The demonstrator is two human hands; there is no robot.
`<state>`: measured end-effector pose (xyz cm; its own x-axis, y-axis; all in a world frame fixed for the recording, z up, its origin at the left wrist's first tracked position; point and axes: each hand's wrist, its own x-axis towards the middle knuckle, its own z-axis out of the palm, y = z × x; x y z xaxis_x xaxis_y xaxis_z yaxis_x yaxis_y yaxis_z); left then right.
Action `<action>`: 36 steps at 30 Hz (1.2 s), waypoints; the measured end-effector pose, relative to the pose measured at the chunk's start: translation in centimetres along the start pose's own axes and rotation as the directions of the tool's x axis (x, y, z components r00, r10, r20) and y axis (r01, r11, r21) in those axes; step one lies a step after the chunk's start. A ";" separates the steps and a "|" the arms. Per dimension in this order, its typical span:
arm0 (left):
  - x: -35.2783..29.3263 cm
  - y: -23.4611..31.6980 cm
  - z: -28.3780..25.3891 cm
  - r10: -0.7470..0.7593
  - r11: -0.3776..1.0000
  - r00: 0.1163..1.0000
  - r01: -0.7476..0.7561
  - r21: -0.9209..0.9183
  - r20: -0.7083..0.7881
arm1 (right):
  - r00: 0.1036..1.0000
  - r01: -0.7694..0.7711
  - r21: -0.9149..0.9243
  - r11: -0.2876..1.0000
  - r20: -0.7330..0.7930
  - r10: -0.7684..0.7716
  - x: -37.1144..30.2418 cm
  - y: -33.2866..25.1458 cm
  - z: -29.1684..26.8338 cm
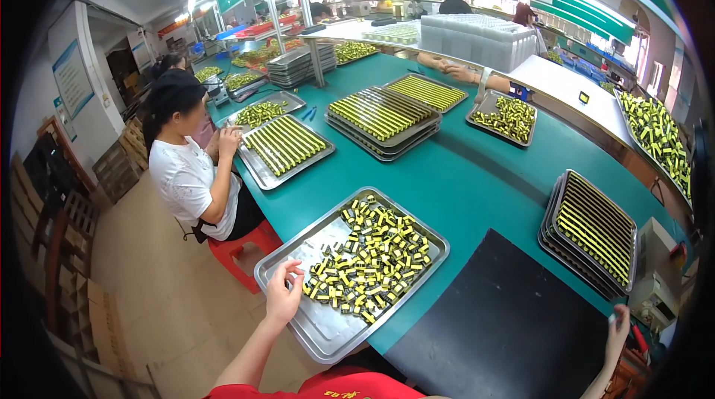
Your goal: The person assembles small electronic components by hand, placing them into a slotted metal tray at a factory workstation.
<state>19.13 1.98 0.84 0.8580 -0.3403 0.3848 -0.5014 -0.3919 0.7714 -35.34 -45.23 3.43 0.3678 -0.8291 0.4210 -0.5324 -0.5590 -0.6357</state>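
My left hand hovers over the left rim of a metal tray, its fingers loosely bent and apart, with nothing visible in them. Heaped in that tray are many small black and yellow block-shaped parts, just right of my fingertips. Far to the right, my right hand is raised at the right edge of a black mat. Its fingers are drawn together, and a small white spot shows at the tips; whether it is a held thing or a finger covering is unclear.
A stack of trays with rows of parts stands right, beside a pale instrument box. More filled trays lie further back. A co-worker in a white shirt sits left, handling parts. Another person's hands rest across the green table.
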 end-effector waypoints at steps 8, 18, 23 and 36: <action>1.1 -0.3 2.2 0.055 0.992 0.997 -0.060 0.111 0.053 | 0.873 -0.217 -0.275 0.937 0.376 0.312 -12.5 -11.3 -0.7; 3.9 -4.0 1.4 0.066 0.904 0.996 -0.088 0.419 0.067 | 0.933 -0.110 -0.318 0.942 0.293 0.208 -20.6 -13.7 1.5; 3.4 -4.2 2.2 0.002 0.958 0.990 -0.041 0.283 0.138 | 0.986 -0.136 -0.503 0.853 0.019 0.168 -22.0 -13.7 4.6; 1.7 -3.9 3.1 0.026 0.968 0.983 -0.071 0.241 0.183 | 0.960 -0.278 -0.702 0.656 -0.184 0.210 -24.1 -12.9 3.8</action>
<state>22.16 0.27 -3.11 0.8096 -0.5012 0.3056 -0.5729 -0.5615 0.5970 -34.41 -17.97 -0.95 0.1013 -0.9154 0.3895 -0.9865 -0.1431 -0.0796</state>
